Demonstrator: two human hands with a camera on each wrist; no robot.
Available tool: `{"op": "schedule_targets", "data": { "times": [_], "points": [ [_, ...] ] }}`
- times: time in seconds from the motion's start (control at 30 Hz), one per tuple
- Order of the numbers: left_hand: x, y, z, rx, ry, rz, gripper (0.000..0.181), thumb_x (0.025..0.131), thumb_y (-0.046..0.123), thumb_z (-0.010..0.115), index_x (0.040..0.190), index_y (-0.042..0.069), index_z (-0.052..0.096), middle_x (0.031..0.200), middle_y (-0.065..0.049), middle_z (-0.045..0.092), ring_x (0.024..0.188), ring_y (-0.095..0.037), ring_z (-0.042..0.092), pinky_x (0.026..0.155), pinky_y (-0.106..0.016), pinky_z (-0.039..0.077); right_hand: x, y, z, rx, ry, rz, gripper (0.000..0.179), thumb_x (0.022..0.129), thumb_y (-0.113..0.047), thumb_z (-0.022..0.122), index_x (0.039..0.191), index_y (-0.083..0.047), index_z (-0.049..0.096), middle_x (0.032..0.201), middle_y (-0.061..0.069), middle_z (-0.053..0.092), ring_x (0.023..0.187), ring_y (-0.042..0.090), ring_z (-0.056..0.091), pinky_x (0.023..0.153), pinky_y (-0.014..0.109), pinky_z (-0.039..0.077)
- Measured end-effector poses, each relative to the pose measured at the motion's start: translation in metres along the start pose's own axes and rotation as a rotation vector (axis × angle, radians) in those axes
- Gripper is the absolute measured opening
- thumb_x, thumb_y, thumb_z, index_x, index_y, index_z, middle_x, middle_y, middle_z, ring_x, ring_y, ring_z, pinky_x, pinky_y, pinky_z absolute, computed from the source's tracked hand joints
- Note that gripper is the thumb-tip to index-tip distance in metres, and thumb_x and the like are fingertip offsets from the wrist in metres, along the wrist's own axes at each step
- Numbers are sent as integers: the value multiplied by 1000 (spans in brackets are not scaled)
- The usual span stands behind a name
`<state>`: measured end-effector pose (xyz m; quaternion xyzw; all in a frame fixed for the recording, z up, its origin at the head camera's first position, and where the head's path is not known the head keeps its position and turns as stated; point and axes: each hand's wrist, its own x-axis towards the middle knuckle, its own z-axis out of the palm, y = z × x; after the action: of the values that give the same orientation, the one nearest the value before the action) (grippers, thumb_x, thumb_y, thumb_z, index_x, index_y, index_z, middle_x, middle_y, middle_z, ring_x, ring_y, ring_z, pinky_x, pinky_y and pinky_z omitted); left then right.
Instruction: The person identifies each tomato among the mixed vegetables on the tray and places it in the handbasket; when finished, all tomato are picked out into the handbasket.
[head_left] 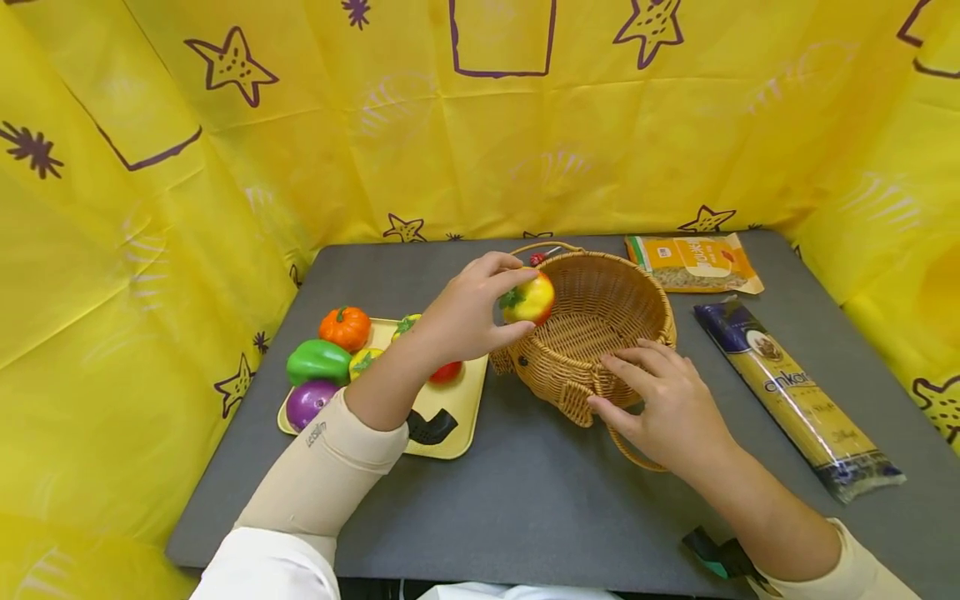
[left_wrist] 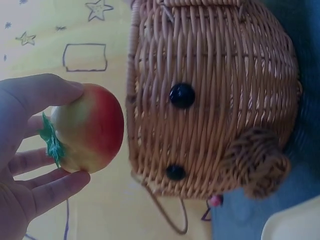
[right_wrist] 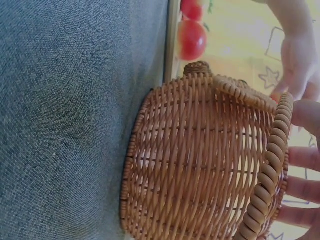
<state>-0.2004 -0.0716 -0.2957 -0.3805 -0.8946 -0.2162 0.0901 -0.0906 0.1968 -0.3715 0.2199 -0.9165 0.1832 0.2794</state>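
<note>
My left hand pinches a red-and-yellow toy fruit with a green leafy top between thumb and fingers. It holds the fruit at the left side of the mouth of a wicker basket. In the left wrist view the fruit is just beside the rim, and the basket shows black button eyes and a woven snout. My right hand holds the near right rim of the basket, with its thumb low by a woven ear. The bottom inside the basket shows bare weave.
Left of the basket, a yellow tray bears a toy pumpkin, a green pepper, a purple vegetable and other toy produce. A spaghetti pack lies at right, an orange grain bag behind. Yellow cloth surrounds the table.
</note>
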Motion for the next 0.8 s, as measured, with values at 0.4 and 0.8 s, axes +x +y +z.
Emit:
{"op": "schedule_targets", "data": {
  "times": [0.4, 0.8],
  "points": [
    [34, 13, 31, 33, -179, 17, 62, 93, 37, 74, 148, 17, 55, 143, -7, 50, 126, -26, 50, 103, -38, 47, 0, -1, 1, 1, 0, 3, 54, 71, -33, 91, 117, -8, 77, 113, 14, 72, 120, 43, 61, 85, 78, 47],
    [42, 16, 40, 86, -292, 28, 66, 93, 41, 73, 151, 18, 52, 148, -9, 48, 133, -27, 50, 110, -38, 45, -1, 1, 1, 2, 9, -2, 54, 71, -33, 90, 117, -8, 77, 113, 14, 72, 120, 43, 61, 84, 78, 47]
  ]
}}
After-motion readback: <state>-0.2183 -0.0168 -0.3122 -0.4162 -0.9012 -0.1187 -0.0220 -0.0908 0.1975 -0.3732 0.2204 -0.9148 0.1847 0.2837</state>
